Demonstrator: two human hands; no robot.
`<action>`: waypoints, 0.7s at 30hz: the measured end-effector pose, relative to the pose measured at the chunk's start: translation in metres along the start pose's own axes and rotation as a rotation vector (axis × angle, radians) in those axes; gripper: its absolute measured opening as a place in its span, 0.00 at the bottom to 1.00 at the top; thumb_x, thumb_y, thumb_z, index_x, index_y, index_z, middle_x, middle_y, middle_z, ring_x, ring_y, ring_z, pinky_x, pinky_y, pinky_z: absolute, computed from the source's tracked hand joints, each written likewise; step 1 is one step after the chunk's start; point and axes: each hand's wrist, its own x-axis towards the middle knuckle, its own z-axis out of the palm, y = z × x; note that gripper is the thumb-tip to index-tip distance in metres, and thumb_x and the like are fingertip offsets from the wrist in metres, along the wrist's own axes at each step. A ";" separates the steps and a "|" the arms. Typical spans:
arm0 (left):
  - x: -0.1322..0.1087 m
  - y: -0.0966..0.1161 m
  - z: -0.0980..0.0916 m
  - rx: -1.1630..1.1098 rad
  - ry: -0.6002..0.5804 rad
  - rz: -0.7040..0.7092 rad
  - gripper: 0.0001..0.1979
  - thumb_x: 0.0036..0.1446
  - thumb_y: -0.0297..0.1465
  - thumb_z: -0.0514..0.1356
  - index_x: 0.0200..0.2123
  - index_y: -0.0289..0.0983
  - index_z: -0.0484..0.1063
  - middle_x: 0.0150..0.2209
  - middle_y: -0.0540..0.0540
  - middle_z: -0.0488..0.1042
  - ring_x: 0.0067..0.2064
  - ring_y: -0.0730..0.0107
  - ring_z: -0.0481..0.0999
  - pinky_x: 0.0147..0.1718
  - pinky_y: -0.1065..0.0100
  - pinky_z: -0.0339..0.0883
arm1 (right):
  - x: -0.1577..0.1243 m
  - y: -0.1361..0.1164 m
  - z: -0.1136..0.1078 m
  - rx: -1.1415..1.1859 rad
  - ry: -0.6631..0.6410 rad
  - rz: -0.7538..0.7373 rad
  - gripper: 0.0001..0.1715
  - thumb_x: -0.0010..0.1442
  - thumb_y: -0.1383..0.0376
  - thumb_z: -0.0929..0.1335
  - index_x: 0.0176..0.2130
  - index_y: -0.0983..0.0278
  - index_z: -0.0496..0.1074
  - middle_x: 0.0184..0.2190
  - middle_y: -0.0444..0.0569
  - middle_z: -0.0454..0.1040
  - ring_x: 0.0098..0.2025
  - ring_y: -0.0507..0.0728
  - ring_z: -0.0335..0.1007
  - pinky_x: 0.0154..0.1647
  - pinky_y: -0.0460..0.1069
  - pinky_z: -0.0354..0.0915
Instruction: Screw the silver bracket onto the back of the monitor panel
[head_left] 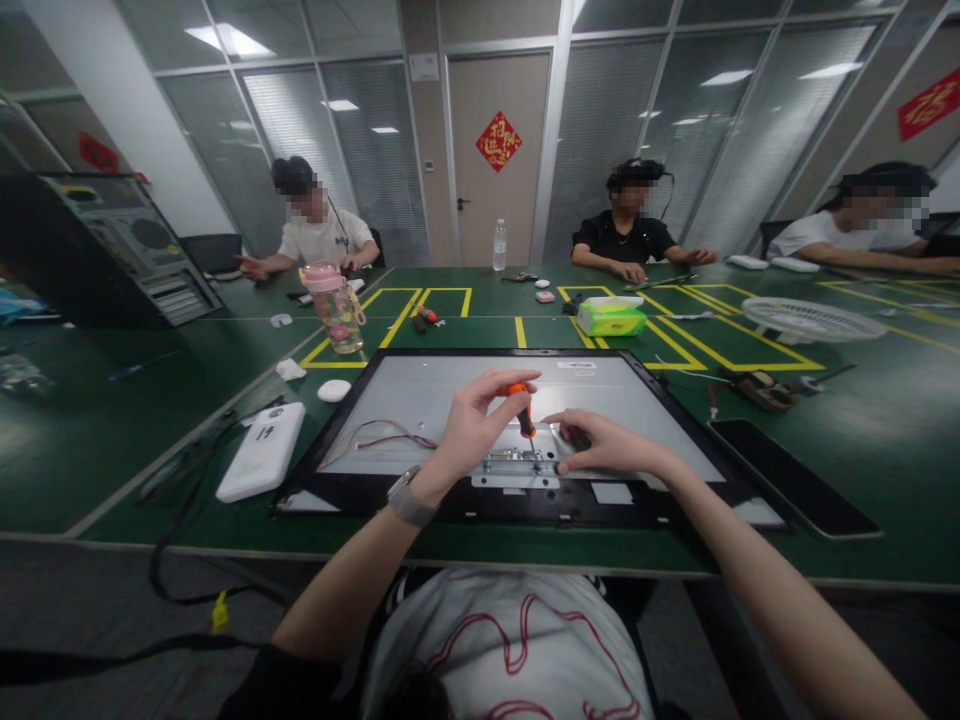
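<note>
A monitor panel (420, 395) lies face down on the green table in front of me, its grey metal back up inside a black frame. My left hand (476, 420) is closed on an orange-handled screwdriver (523, 405), held upright with its tip on a small metal bracket (517, 465) near the panel's front edge. My right hand (600, 443) rests flat on the panel just right of the bracket, its fingers pressed down beside the screwdriver's tip. Thin red and white wires (375, 435) run across the panel's left side.
A white box (262, 450) and black cables lie to the left, a dark flat slab (791, 475) to the right. Further back stand a pink bottle (335, 305), a green tissue box (611, 318), a white fan grille (806, 320) and a computer case (112, 245). Three people sit across the table.
</note>
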 end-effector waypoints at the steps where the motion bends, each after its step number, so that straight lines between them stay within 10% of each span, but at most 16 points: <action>1: 0.000 -0.002 0.000 0.033 0.032 0.019 0.10 0.57 0.33 0.65 0.42 0.40 0.79 0.36 0.46 0.76 0.39 0.70 0.74 0.42 0.67 0.68 | 0.000 0.000 0.000 -0.004 -0.002 0.001 0.42 0.48 0.51 0.76 0.57 0.66 0.69 0.35 0.47 0.68 0.37 0.58 0.66 0.40 0.52 0.64; 6: 0.002 -0.005 -0.002 0.071 0.096 0.057 0.08 0.50 0.33 0.70 0.36 0.41 0.81 0.33 0.49 0.69 0.37 0.72 0.70 0.39 0.69 0.67 | -0.001 -0.004 -0.002 -0.016 -0.004 0.001 0.40 0.49 0.50 0.75 0.56 0.64 0.70 0.35 0.47 0.68 0.36 0.57 0.65 0.38 0.51 0.64; 14: 0.001 0.003 -0.002 -0.018 -0.061 0.015 0.15 0.65 0.34 0.56 0.52 0.42 0.75 0.46 0.42 0.75 0.51 0.63 0.72 0.53 0.59 0.64 | -0.001 -0.002 -0.001 0.007 -0.002 0.009 0.41 0.47 0.50 0.76 0.56 0.65 0.70 0.35 0.47 0.68 0.37 0.58 0.66 0.40 0.52 0.65; 21: -0.001 -0.010 0.001 0.121 0.117 0.082 0.11 0.53 0.36 0.68 0.41 0.42 0.80 0.40 0.46 0.67 0.41 0.70 0.70 0.43 0.66 0.67 | -0.001 -0.003 -0.001 -0.006 0.001 -0.005 0.40 0.48 0.51 0.76 0.56 0.63 0.70 0.35 0.47 0.69 0.37 0.58 0.66 0.40 0.51 0.65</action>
